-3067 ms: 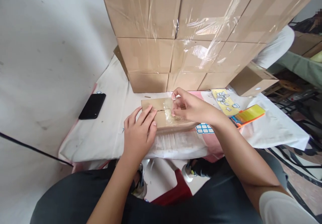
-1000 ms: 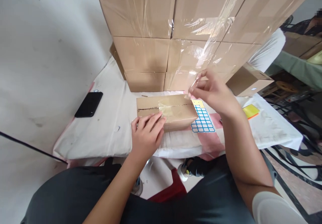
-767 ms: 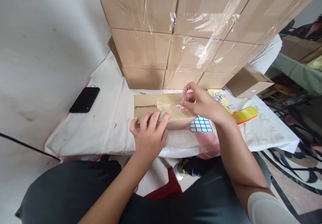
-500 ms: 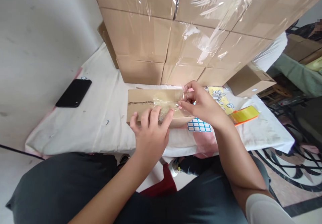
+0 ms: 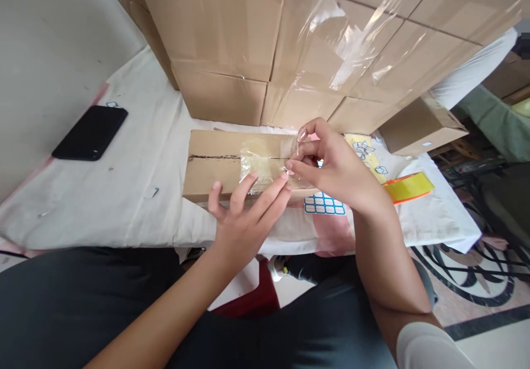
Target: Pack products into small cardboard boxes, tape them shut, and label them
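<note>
A small cardboard box [image 5: 213, 175] lies lengthwise on the cloth-covered table, its top seam running left to right. Clear tape [image 5: 259, 167] crosses the middle of the top, shiny and slightly wrinkled. My left hand [image 5: 244, 220] rests with spread fingers along the box's front edge, fingertips touching the top and the tape's lower end. Over the box's right end, my right hand [image 5: 331, 162] is closed in a pinch on a bit of clear tape; the exact edge it grips is hard to see. Below that hand, a blue-and-white label sheet [image 5: 325, 203] pokes out beside the box.
Taped cardboard boxes [image 5: 219, 26] form a tall stack directly behind. A black phone [image 5: 91, 132] lies at left. To the right are a yellow patterned sheet [image 5: 364, 153], a yellow-orange item [image 5: 409, 188] and another box [image 5: 422, 126], near a person's white sleeve [image 5: 476, 73].
The view has shifted slightly, so the box appears nearer and further left. My left fingers have slid back toward the front edge, showing more tape. My right hand keeps its pinch.
</note>
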### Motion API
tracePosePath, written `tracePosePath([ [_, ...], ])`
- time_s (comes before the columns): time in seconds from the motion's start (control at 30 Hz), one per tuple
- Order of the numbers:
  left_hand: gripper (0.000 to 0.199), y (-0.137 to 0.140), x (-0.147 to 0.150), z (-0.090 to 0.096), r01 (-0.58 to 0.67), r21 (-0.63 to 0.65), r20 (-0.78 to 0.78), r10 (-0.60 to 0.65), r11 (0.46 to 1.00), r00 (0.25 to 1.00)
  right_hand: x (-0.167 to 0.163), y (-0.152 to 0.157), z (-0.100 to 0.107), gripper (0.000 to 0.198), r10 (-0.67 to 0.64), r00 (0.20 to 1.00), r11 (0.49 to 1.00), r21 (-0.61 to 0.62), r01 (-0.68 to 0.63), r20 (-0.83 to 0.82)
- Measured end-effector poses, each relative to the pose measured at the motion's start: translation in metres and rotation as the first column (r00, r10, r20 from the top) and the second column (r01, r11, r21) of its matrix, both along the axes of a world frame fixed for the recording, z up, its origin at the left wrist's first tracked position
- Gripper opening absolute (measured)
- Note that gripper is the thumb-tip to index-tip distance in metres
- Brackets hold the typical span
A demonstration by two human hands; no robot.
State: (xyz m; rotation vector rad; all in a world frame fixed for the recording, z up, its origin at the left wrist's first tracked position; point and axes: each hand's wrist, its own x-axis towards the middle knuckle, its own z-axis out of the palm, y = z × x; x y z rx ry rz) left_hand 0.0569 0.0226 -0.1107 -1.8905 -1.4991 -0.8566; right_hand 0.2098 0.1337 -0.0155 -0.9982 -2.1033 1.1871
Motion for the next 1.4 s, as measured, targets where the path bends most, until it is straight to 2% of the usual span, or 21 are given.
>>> tracePosePath([
  [0.2, 0.031, -0.002, 0.002, 0.003, 0.004, -0.04, 0.02, -0.004, 0.999, 1.0, -0.002, -0.003, 0.004, 0.029, -0.008, 0.999, 1.0, 0.016, 0.007, 0.034],
  [0.5, 0.031, -0.002, 0.005, 0.002, 0.004, -0.018, 0.055, -0.003, 1.0, 0.998, -0.001, -0.002, 0.003, 0.028, -0.015, 0.999, 1.0, 0.023, 0.014, 0.044],
  [0.73, 0.036, -0.003, 0.005, 0.001, -0.006, -0.024, 0.04, 0.007, 1.0, 0.999, -0.007, -0.004, 0.002, 0.02, -0.104, 0.994, 0.992, 0.074, 0.102, 0.033],
  [0.9, 0.034, -0.004, 0.007, 0.0, 0.001, -0.034, 0.062, 0.001, 0.999, 0.998, -0.009, 0.001, 0.002, 0.017, -0.172, 0.984, 0.972, 0.171, 0.164, 0.038],
  [1.13, 0.034, -0.006, 0.007, 0.001, 0.006, -0.035, 0.077, -0.003, 0.999, 0.997, -0.007, 0.011, -0.002, 0.013, -0.13, 0.99, 0.986, 0.102, 0.135, -0.053],
  [1.23, 0.035, -0.006, 0.007, 0.002, 0.015, -0.043, 0.061, -0.013, 0.999, 0.998, -0.007, 0.013, -0.005, 0.012, -0.131, 0.989, 0.984, 0.108, 0.138, -0.074],
  [1.4, 0.036, -0.004, 0.01, 0.004, 0.011, -0.024, 0.121, -0.008, 1.0, 0.993, -0.006, 0.015, -0.008, 0.014, -0.119, 0.988, 0.981, 0.139, 0.132, -0.099],
])
